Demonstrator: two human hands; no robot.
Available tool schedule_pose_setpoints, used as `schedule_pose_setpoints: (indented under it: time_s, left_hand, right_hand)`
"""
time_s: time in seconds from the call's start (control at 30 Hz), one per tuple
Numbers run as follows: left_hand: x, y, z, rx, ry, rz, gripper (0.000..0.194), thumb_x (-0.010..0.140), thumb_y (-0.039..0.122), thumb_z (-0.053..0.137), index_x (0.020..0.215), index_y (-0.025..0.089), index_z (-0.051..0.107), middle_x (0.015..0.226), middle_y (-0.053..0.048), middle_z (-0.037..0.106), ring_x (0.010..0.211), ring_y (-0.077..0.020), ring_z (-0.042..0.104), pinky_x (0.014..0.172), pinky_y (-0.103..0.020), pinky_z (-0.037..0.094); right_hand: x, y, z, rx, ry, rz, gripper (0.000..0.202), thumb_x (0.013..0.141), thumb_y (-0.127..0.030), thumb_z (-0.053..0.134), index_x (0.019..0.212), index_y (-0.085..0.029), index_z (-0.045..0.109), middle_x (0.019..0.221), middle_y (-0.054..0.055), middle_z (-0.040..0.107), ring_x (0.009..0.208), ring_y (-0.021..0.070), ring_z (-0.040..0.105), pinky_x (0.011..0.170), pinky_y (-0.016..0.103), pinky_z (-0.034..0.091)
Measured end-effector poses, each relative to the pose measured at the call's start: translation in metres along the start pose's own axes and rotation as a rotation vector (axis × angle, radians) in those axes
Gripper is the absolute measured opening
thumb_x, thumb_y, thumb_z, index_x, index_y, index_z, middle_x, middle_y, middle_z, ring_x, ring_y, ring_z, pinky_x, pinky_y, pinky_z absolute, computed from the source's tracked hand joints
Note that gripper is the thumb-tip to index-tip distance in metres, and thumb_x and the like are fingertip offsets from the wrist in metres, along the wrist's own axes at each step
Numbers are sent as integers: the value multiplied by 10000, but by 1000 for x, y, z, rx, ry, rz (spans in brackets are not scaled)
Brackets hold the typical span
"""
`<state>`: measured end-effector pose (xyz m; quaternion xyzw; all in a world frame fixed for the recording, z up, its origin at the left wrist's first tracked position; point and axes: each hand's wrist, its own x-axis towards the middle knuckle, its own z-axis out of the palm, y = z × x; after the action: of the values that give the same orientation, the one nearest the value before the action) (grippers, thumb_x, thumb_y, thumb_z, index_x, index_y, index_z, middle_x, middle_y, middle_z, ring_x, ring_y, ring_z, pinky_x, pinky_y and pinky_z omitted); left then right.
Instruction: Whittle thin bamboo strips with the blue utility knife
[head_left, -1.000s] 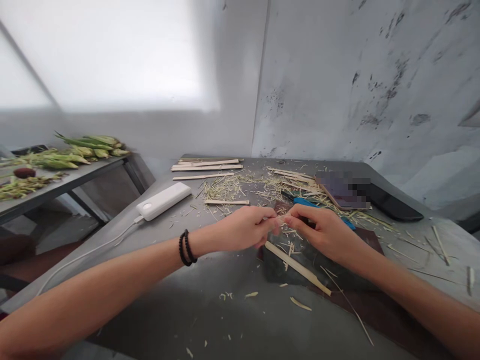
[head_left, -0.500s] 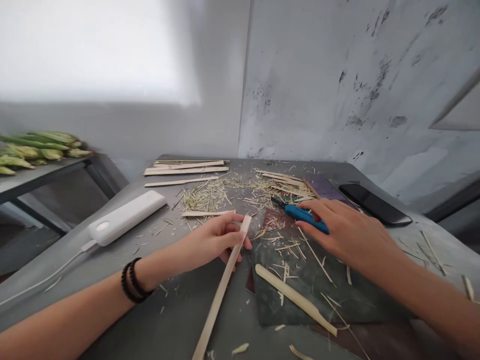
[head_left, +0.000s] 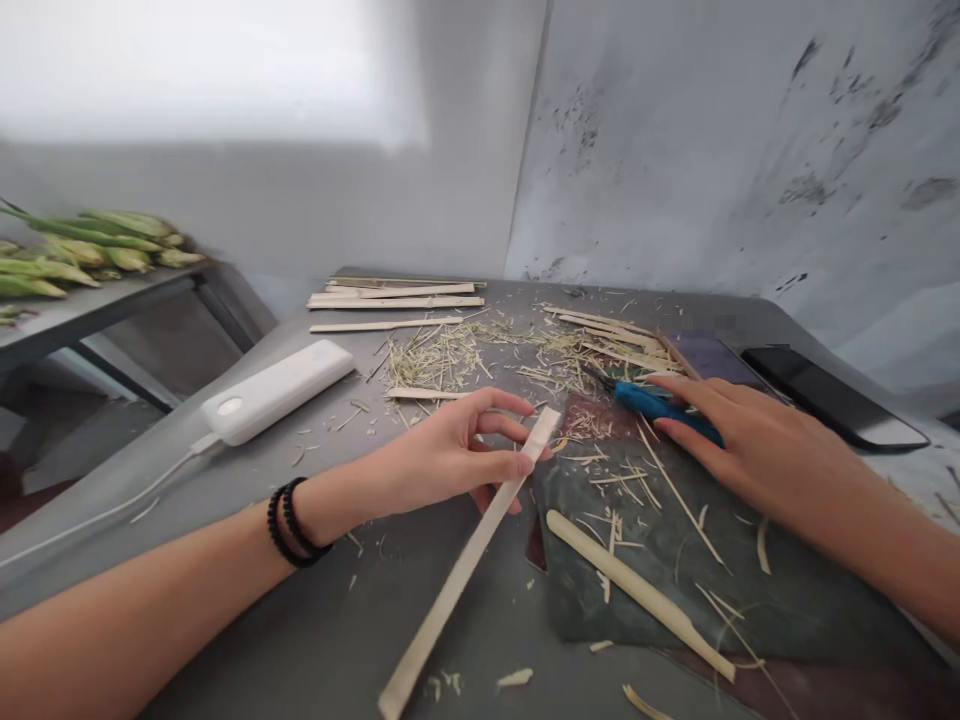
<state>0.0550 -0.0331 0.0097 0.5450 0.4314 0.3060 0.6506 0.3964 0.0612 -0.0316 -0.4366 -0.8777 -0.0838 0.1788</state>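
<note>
A flat pale bamboo strip (head_left: 465, 570) slants from the near edge up to my left hand (head_left: 487, 445). The thumb and fingers of that hand pinch it close to its upper end. My right hand (head_left: 757, 445) lies low over the right side, its thumb and forefinger on either side of the blue handle of a utility knife (head_left: 637, 398). The knife's dark tip points left, towards the shavings. In front of the hands, a smooth, tapered bamboo piece (head_left: 622, 580) rests on a dark green mat (head_left: 675, 600) scattered with thin slivers.
Several bamboo strips (head_left: 397, 300) lie at the back left, more thin strips (head_left: 615, 335) at the back right. Shavings (head_left: 435, 355) heap between them. A white power bank (head_left: 277, 390) with a cable is at left, a black phone (head_left: 832, 395) at right. Green corn ears (head_left: 97, 245) lie on a side table.
The view has swung, so things sit further right in the picture. My right hand's fingers look straighter over the knife handle. My left hand keeps its pinch on the bamboo strip.
</note>
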Motion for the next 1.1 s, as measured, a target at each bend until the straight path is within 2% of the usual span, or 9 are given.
schedule_pose_setpoints:
  time_s: [0.1,0.2,0.27,0.33,0.43,0.57,0.7,0.9,1.1]
  left_hand:
    - [0,1,0,-56,24,-5,502,905,317,798,1327,198,554,1100,-58,709,691,-138,711,623,-303,609]
    - [-1,4,-2,-85,30,-19,366,935,361,774,1234,183,660,921,-10,686,703,-111,618,667,-263,554]
    - [-3,5,-4,-115,24,-32,227,963,364,743,1083,173,719,866,3,645,721,-99,568,701,-235,524]
    - [-5,7,-4,-163,17,-52,190,986,361,706,956,173,697,855,10,605,736,-98,556,706,-226,517]
    - [-8,10,2,-265,-6,-110,153,1010,336,618,930,210,585,861,21,576,603,-74,475,530,-199,423]
    - [-11,13,13,-342,-59,-200,165,1005,321,538,892,252,440,695,81,426,479,-56,163,428,-164,157]
    - [-13,14,19,-335,-72,-249,294,1013,343,552,827,256,342,645,102,269,486,-62,102,433,-164,123]
    - [-14,13,22,-334,-63,-256,311,1069,383,510,854,270,316,654,103,249,490,-72,89,427,-166,111]
    - [-14,12,23,-317,-65,-239,333,1096,397,468,820,255,347,627,103,240,468,-66,108,405,-166,121]
  right_hand:
    - [3,-13,-12,43,88,93,534,1070,-512,402,1547,-288,487,1272,149,676,1092,389,681,797,477,533]
    - [4,-34,-25,124,196,130,496,1065,-510,447,1517,-315,499,1272,141,630,1108,353,664,888,464,541]
    - [2,-51,-31,185,251,88,428,1050,-474,498,1450,-324,533,1276,125,625,1113,337,662,935,466,546]
    - [-2,-65,-34,252,266,-25,376,1029,-411,539,1398,-337,533,1270,108,642,1116,326,670,931,454,562]
    - [-8,-79,-34,341,204,-188,362,1009,-348,575,1366,-340,514,1210,86,707,1016,293,722,826,400,590]
    - [-11,-83,-30,382,106,-257,360,1005,-412,627,1349,-339,552,1108,46,760,895,243,754,710,335,588]
    - [-12,-81,-25,400,86,-250,259,987,-451,653,1211,-320,648,1028,20,771,835,210,745,664,303,558]
    - [-14,-80,-18,388,-23,-184,263,1038,-500,553,1169,-293,649,997,29,774,735,211,740,594,307,513]
    - [-15,-80,-17,330,-25,-241,251,1074,-499,494,1206,-298,567,977,-7,759,709,200,740,536,301,464]
